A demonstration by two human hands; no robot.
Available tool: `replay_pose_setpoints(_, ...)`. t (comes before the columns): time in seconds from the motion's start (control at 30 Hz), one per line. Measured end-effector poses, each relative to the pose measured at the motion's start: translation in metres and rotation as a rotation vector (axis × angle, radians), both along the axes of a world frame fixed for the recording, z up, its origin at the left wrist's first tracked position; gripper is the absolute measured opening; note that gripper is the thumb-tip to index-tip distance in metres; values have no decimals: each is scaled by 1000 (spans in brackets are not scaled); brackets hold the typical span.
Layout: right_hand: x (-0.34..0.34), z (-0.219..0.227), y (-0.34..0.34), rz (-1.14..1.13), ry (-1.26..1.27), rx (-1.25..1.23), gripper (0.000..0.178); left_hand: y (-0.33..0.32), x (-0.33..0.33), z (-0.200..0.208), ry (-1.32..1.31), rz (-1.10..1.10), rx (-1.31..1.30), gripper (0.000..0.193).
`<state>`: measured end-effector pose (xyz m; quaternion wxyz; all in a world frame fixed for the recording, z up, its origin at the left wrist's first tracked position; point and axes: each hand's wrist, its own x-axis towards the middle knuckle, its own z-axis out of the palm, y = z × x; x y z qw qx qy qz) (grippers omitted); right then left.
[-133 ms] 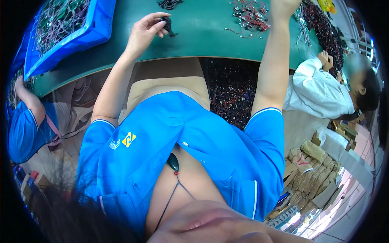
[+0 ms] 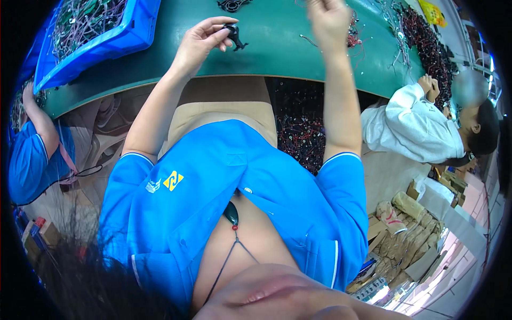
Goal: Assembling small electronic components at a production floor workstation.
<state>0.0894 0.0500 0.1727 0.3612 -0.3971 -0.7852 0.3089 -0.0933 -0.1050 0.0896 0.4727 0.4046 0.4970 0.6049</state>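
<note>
My left hand (image 2: 200, 45) is raised over the green tabletop (image 2: 266, 40), thumb and fingers pinching a small black piece (image 2: 235, 37) with a short tail below. Its exact kind is unclear. Just beyond it lies a bundle of thin black wires (image 2: 233, 5) at the top edge. My right hand (image 2: 329, 24) is over the table farther right, its fingers smeared by motion and partly cut off by the upper edge. Beside and behind it is a pile of red and black wires with small round parts (image 2: 353, 37), partly hidden by that hand.
A blue crate (image 2: 136, 26) of tangled wires stands at the left. More dark red wired parts (image 2: 426, 37) and pale wires (image 2: 399, 32) lie at the right, near a person in a grey sweatshirt (image 2: 421, 125). Another person's arm (image 2: 42, 117) shows at far left. Parts fill a dark container (image 2: 298, 122) below the table edge.
My right hand has moved left and back toward me from the far right, in front of the red wire pile. The left hand still pinches the black piece, slightly farther right in view.
</note>
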Motion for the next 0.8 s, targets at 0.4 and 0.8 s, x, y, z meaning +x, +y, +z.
replay_pose_setpoints(0.4,-4,-55,-123,137,334,-404,4,-19,24,-1,-206,-80,-102,30)
replay_pose_setpoints(0.8,6,-63,-138,170,207,-213,6,-27,37,9,-176,-145,-158,30)
